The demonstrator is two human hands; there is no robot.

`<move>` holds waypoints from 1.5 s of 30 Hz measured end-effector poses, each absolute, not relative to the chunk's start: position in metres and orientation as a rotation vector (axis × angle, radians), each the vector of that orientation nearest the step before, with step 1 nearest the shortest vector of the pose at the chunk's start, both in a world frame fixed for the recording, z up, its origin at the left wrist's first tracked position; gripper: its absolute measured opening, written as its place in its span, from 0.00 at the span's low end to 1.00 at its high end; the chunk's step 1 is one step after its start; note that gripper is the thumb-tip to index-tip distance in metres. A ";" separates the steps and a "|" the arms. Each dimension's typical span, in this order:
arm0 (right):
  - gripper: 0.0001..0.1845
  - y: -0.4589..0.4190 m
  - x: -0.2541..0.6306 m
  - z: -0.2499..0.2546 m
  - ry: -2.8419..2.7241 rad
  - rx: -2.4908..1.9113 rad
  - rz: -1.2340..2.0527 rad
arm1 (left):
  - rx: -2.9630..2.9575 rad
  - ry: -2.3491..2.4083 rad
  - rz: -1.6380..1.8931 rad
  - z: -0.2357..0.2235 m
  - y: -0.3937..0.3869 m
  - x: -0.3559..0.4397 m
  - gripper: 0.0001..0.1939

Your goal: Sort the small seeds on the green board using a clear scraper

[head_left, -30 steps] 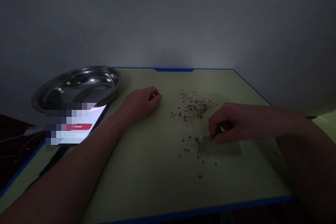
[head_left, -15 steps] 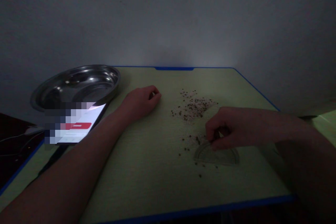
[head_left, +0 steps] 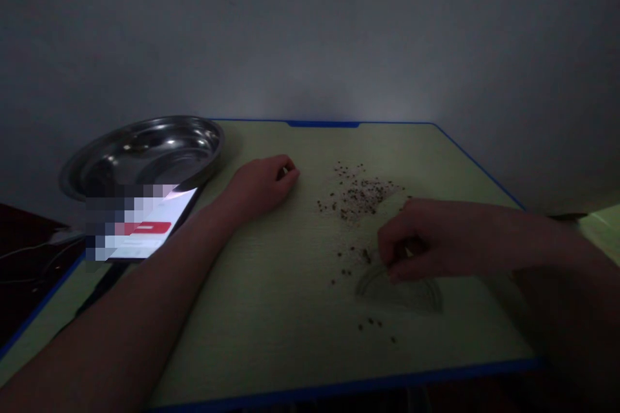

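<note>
Clear protractor (head_left: 400, 299): pinched at its curved edge by my right hand (head_left: 423, 235), the nearer; long axis left to right, straight side toward me; dark-speckled pile (head_left: 361, 199) beyond, leftward. My left hand (head_left: 264, 184): loosely closed on the table (head_left: 266, 310), nothing visible inside

Left hand (head_left: 266, 182)'s loosely curled, arm (head_left: 140, 303) in from 8 o'clock; right hand (head_left: 404, 248)'s kinda pinched, forearm (head_left: 508, 235) from 3.

Dim light; plain grey wall (head_left: 310, 32) behind pale green table (head_left: 271, 310) with blue edging (head_left: 323, 124).
</note>
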State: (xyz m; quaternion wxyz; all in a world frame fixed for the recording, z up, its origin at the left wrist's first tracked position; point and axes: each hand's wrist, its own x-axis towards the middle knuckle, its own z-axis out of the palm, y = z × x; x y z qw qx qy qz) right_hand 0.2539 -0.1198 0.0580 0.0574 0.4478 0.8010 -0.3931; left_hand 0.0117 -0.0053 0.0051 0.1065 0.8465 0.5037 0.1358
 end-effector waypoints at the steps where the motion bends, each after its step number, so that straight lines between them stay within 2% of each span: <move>1: 0.07 -0.119 0.257 0.059 2.426 1.364 -1.198 | 2.491 1.486 0.397 0.005 -0.005 0.012 0.19; 9: 0.09 -0.116 0.265 0.060 2.281 1.300 -1.265 | 2.473 1.491 0.396 0.005 -0.006 0.012 0.19; 14: 0.06 -0.119 0.253 0.058 2.297 1.283 -1.262 | 2.461 1.492 0.395 0.005 -0.006 0.012 0.19; 24: 0.09 -0.123 0.249 0.058 2.362 1.314 -1.198 | 2.464 1.496 0.395 0.006 -0.006 0.013 0.19; 33: 0.06 -0.135 0.228 0.058 2.421 1.172 -1.230 | 2.438 1.507 0.390 0.009 -0.008 0.014 0.19; 45: 0.09 -0.131 0.251 0.067 2.476 1.329 -1.176 | 2.478 1.480 0.404 0.006 -0.006 0.013 0.18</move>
